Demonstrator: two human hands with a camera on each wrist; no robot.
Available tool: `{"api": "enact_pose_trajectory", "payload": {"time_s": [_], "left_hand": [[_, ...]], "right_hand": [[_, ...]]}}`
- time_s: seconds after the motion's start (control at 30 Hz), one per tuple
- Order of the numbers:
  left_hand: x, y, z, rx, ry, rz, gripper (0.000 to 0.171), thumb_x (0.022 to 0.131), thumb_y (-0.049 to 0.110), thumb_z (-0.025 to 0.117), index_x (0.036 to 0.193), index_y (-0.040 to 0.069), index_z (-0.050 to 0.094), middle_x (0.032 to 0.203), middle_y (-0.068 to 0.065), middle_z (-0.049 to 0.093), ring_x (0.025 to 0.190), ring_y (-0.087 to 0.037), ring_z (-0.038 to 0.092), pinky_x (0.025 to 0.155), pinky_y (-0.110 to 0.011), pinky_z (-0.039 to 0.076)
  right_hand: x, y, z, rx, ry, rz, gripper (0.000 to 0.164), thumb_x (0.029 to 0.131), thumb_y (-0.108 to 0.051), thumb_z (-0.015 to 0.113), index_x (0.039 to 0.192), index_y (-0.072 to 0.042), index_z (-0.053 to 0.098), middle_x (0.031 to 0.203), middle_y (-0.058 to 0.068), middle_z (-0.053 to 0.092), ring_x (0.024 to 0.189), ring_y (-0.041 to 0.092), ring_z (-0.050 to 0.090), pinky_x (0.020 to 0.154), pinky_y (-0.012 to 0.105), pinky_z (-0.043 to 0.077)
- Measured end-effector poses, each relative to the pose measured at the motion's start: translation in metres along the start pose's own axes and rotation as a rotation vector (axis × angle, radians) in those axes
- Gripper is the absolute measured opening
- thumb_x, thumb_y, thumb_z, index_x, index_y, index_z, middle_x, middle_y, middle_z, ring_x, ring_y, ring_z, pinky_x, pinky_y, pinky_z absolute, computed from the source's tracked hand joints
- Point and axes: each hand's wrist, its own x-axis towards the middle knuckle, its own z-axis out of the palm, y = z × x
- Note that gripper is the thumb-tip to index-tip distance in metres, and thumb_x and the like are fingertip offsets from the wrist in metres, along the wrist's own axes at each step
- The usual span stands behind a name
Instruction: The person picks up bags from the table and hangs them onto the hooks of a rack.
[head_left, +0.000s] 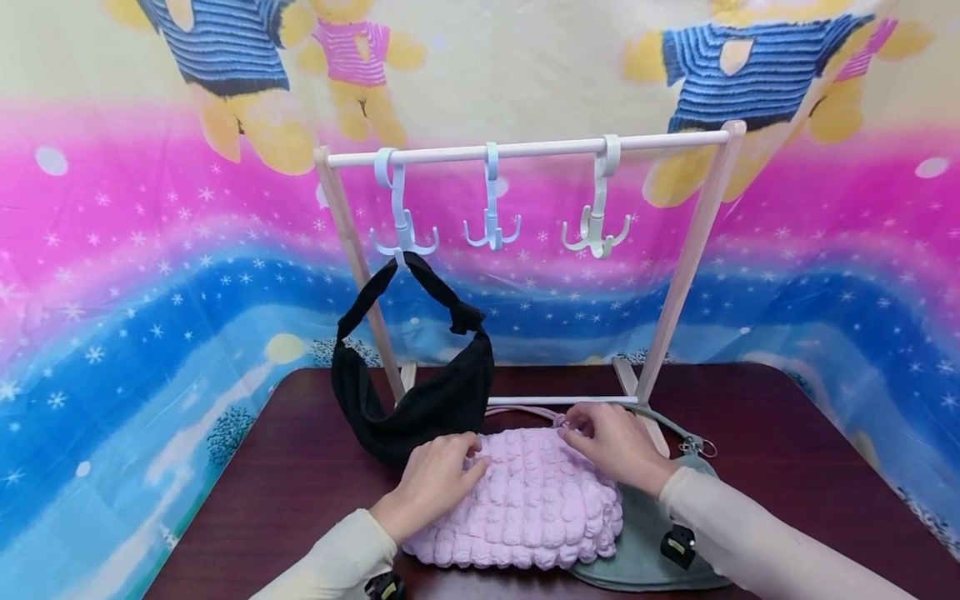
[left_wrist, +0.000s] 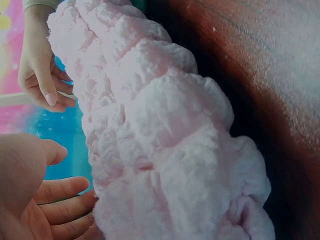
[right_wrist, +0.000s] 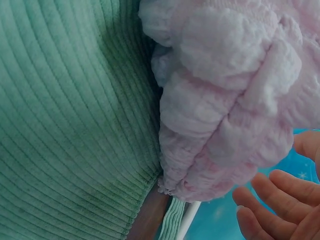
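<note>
A puffy pink quilted bag (head_left: 517, 500) lies on the table, its thin pink strap (head_left: 525, 410) running behind it. My left hand (head_left: 442, 475) is at the bag's upper left edge; in the left wrist view its fingers (left_wrist: 62, 192) are spread and relaxed, the tips partly hidden by the bag. By the strap's knot at the upper right edge is my right hand (head_left: 618, 442). Its fingers (right_wrist: 270, 200) are loosely bent, with nothing visible between them. Under the pink bag's right side lies a green ribbed bag (head_left: 637, 533) with a strap and metal ring.
Behind the bags stands a wooden rack (head_left: 697, 250). From its top bar hang a blue hook (head_left: 405, 225), a second light-blue hook (head_left: 492, 212) and a pale green hook (head_left: 597, 221). A black bag (head_left: 420, 408) hangs by its strap from the left hook. A patterned cloth covers the wall.
</note>
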Motion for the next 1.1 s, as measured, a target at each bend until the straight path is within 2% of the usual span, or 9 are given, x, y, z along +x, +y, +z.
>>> {"api": "enact_pose_trajectory", "payload": {"time_s": [0.13, 0.33, 0.6, 0.83, 1.1], "left_hand": [[0.003, -0.004, 0.001, 0.010, -0.001, -0.005, 0.017, 0.091, 0.032, 0.073, 0.094, 0.016, 0.071, 0.082, 0.004, 0.072, 0.068, -0.010, 0.063, 0.055, -0.027, 0.045], [0.008, -0.012, 0.002, 0.025, 0.034, -0.022, 0.016, 0.091, 0.031, 0.072, 0.095, 0.015, 0.073, 0.088, 0.000, 0.076, 0.073, -0.018, 0.069, 0.057, -0.033, 0.049], [0.016, -0.025, 0.000, -0.022, 0.032, -0.054, 0.012, 0.093, 0.028, 0.070, 0.091, 0.016, 0.070, 0.081, 0.002, 0.070, 0.063, -0.009, 0.056, 0.055, -0.029, 0.044], [0.024, -0.032, -0.007, -0.097, 0.022, -0.105, 0.013, 0.095, 0.027, 0.069, 0.095, 0.015, 0.071, 0.088, 0.001, 0.073, 0.072, -0.011, 0.065, 0.064, -0.030, 0.051], [0.033, -0.043, -0.014, -0.142, 0.034, -0.134, 0.011, 0.095, 0.025, 0.070, 0.093, 0.014, 0.069, 0.082, 0.003, 0.069, 0.071, -0.008, 0.062, 0.066, -0.029, 0.051]], "right_hand": [[0.001, -0.001, 0.000, -0.004, -0.015, 0.011, 0.012, 0.090, -0.030, 0.074, 0.098, -0.021, 0.076, 0.078, -0.013, 0.069, 0.069, 0.000, 0.059, 0.062, 0.027, 0.048], [0.001, -0.001, -0.001, -0.010, -0.019, 0.012, 0.013, 0.091, -0.031, 0.074, 0.098, -0.021, 0.076, 0.078, -0.012, 0.069, 0.070, 0.000, 0.060, 0.062, 0.028, 0.048], [0.002, -0.001, 0.000, -0.007, -0.028, 0.026, 0.013, 0.091, -0.032, 0.074, 0.098, -0.022, 0.076, 0.078, -0.012, 0.069, 0.070, 0.001, 0.060, 0.063, 0.028, 0.049], [0.002, 0.000, 0.000, -0.014, -0.036, 0.031, 0.016, 0.091, -0.033, 0.073, 0.100, -0.020, 0.076, 0.079, -0.013, 0.069, 0.070, 0.000, 0.060, 0.063, 0.028, 0.049], [0.002, 0.000, -0.002, -0.004, -0.045, 0.038, 0.018, 0.092, -0.033, 0.073, 0.101, -0.018, 0.076, 0.079, -0.012, 0.069, 0.071, 0.001, 0.060, 0.064, 0.028, 0.050]]}}
